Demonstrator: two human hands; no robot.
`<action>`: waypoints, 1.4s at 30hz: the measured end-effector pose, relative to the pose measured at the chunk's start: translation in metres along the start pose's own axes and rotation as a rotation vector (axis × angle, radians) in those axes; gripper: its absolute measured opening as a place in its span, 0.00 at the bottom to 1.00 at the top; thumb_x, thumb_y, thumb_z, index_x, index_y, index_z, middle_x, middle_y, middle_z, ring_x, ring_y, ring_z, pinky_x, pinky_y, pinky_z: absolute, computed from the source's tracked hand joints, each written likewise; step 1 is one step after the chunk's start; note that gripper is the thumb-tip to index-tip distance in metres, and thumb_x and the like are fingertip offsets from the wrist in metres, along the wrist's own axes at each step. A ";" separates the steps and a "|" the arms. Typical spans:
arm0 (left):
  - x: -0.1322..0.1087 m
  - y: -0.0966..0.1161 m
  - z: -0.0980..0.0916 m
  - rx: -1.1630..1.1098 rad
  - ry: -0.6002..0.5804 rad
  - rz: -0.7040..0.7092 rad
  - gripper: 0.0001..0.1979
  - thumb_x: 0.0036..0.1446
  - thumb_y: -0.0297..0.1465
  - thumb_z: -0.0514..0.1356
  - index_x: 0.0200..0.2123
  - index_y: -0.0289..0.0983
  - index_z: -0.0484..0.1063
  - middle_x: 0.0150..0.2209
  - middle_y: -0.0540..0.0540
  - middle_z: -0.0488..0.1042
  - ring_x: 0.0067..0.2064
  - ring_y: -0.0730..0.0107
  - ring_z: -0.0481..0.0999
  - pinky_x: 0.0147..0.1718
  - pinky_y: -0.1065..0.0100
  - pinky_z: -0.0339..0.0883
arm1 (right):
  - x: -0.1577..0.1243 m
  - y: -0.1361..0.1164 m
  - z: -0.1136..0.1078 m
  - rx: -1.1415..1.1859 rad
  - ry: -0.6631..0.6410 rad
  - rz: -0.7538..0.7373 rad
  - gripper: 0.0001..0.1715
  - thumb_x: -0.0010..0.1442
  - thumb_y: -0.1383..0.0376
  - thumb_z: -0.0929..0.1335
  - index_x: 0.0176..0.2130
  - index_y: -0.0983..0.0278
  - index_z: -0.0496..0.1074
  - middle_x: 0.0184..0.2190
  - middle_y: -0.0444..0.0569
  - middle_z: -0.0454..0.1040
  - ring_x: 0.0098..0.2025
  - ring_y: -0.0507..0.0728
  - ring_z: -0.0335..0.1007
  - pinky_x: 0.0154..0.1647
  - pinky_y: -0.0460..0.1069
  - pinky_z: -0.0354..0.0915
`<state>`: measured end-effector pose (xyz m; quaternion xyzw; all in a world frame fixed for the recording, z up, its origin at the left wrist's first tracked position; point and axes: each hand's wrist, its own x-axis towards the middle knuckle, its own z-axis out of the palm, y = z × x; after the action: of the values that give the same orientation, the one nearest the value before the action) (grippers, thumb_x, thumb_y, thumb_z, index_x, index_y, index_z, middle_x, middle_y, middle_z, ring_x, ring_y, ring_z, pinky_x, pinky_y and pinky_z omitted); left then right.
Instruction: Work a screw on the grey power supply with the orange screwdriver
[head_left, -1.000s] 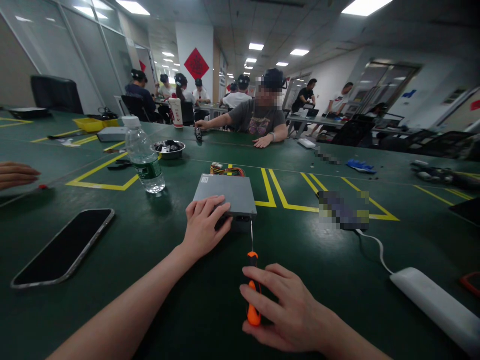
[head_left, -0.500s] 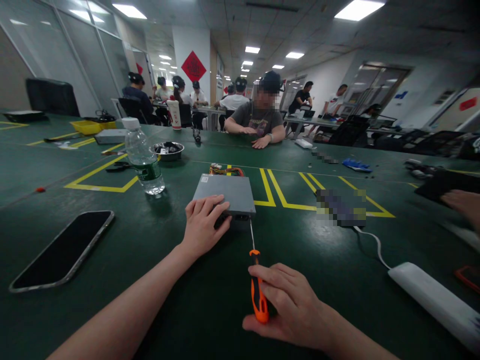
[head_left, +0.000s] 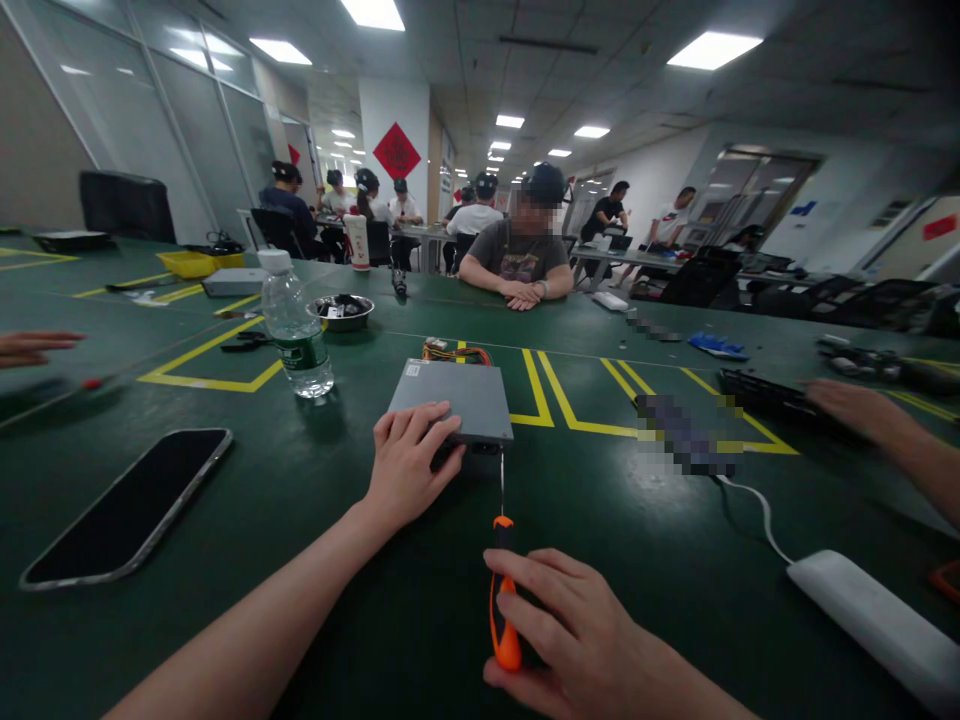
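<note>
A grey metal computer power supply (head_left: 457,395) lies on the green table, its bundle of coloured wires (head_left: 457,352) at the far side. My left hand (head_left: 412,460) grips its near left corner, fingers over the top and thumb against the near face. In my right hand (head_left: 562,620) is an orange and black screwdriver (head_left: 504,600), held by the handle between fingers and thumb. Its shaft points away from me, and the tip meets the near face of the power supply close to the right corner. Whether the tip sits in a screw is too small to tell.
Left of the power supply stands a water bottle (head_left: 300,340), with a phone (head_left: 131,505) nearer me. Behind are a metal bowl (head_left: 341,312) and yellow tray (head_left: 196,262). A white power strip (head_left: 870,610) lies right. Another person's hand (head_left: 847,405) touches a black object (head_left: 787,400).
The screwdriver has turned in my right hand, its handle now slightly further left. At the right, another person's hand has set the black object lower. A hand has appeared at the left edge.
</note>
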<state>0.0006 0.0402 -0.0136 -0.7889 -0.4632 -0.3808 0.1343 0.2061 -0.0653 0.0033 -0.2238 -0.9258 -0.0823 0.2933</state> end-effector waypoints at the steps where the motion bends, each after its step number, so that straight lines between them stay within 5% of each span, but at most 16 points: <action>1: 0.000 0.000 0.000 0.003 -0.002 -0.005 0.12 0.56 0.35 0.55 0.44 0.44 0.66 0.50 0.47 0.70 0.52 0.60 0.66 0.47 0.55 0.51 | 0.001 0.000 -0.001 -0.004 -0.014 0.005 0.16 0.64 0.59 0.59 0.44 0.68 0.65 0.43 0.60 0.72 0.38 0.56 0.72 0.38 0.52 0.67; 5: 0.000 0.002 0.001 0.014 0.003 -0.010 0.12 0.56 0.35 0.55 0.44 0.44 0.66 0.50 0.46 0.70 0.52 0.60 0.66 0.47 0.55 0.51 | 0.005 -0.002 -0.002 -0.033 -0.031 0.011 0.17 0.64 0.57 0.60 0.45 0.66 0.67 0.42 0.59 0.73 0.37 0.56 0.72 0.35 0.50 0.67; 11: 0.000 0.003 0.003 0.010 0.015 -0.029 0.12 0.55 0.35 0.56 0.44 0.44 0.67 0.50 0.46 0.70 0.52 0.59 0.66 0.48 0.54 0.50 | 0.004 -0.001 0.000 -0.034 0.140 0.027 0.16 0.63 0.56 0.62 0.36 0.68 0.65 0.38 0.58 0.75 0.34 0.54 0.73 0.34 0.48 0.67; 18: 0.000 0.003 0.001 0.008 0.007 -0.023 0.11 0.56 0.35 0.55 0.44 0.44 0.67 0.50 0.47 0.70 0.51 0.60 0.66 0.47 0.55 0.51 | 0.003 -0.003 -0.005 -0.049 -0.028 0.036 0.17 0.65 0.60 0.58 0.46 0.67 0.66 0.42 0.58 0.73 0.41 0.56 0.72 0.39 0.50 0.68; 24: 0.001 0.003 0.000 0.000 0.006 -0.022 0.12 0.55 0.35 0.56 0.44 0.44 0.67 0.50 0.47 0.70 0.51 0.60 0.66 0.47 0.55 0.51 | 0.003 -0.002 -0.002 -0.032 0.103 0.049 0.14 0.64 0.60 0.60 0.39 0.68 0.65 0.39 0.57 0.75 0.36 0.54 0.73 0.36 0.48 0.68; 30: 0.000 0.002 0.001 0.007 0.001 -0.023 0.12 0.56 0.36 0.55 0.44 0.44 0.67 0.51 0.47 0.70 0.52 0.60 0.65 0.47 0.55 0.50 | 0.009 -0.003 -0.009 -0.077 0.007 0.045 0.18 0.67 0.58 0.56 0.45 0.65 0.67 0.41 0.56 0.74 0.41 0.54 0.72 0.38 0.47 0.69; 36: 0.001 0.002 0.002 -0.001 -0.001 -0.039 0.12 0.55 0.35 0.56 0.44 0.44 0.67 0.50 0.47 0.70 0.51 0.59 0.66 0.47 0.55 0.51 | 0.005 0.000 -0.003 -0.108 0.155 -0.009 0.13 0.64 0.60 0.61 0.37 0.68 0.66 0.36 0.57 0.76 0.32 0.52 0.74 0.35 0.45 0.70; 42: 0.001 0.003 0.001 -0.017 0.005 -0.041 0.12 0.55 0.35 0.56 0.43 0.44 0.68 0.50 0.47 0.70 0.51 0.60 0.66 0.47 0.55 0.51 | 0.010 0.001 0.002 -0.119 0.090 -0.052 0.16 0.66 0.60 0.58 0.42 0.67 0.68 0.37 0.57 0.76 0.38 0.54 0.74 0.35 0.46 0.70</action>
<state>0.0036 0.0399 -0.0135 -0.7795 -0.4757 -0.3892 0.1208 0.1987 -0.0605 0.0075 -0.2128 -0.9106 -0.1550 0.3186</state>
